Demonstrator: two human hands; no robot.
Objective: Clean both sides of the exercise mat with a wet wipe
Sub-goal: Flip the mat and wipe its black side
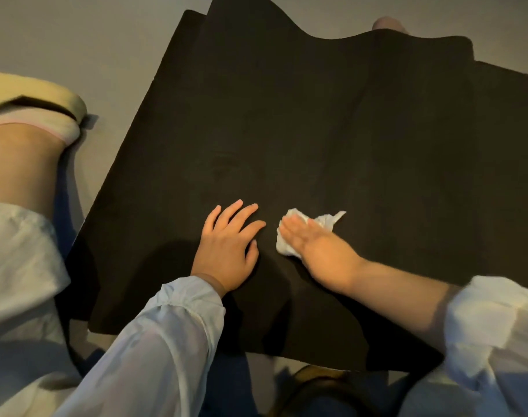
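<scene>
At far left a bare leg in a cream slip-on shoe rested on the grey floor beside a black exercise mat, which lay spread over the floor with its far end folded back in a wavy edge. What may have been a toe showed just beyond that fold, too blurred to be sure.

Near the mat's close edge, the person's left hand was laid flat on the dark surface, fingers spread and straight, grasping nothing and apparently steadying the mat. Just beside it, the right hand pressed a crumpled white wet wipe against the mat, fingers extended over the wipe, not curled round it, part of the wipe poking out past the fingertips. Both pale blue sleeves were pushed up from the wrists.

Wiping of the upward-facing side appeared to be under way, with the wipe working in the near middle of the mat. No damp streaks could be made out on the dark surface, so how much of this face had been covered could not be told. Nor could it be told whether this was the first or second face. By the look of it, the wide stretch toward the folded far end and the right edge remained to be wiped.
</scene>
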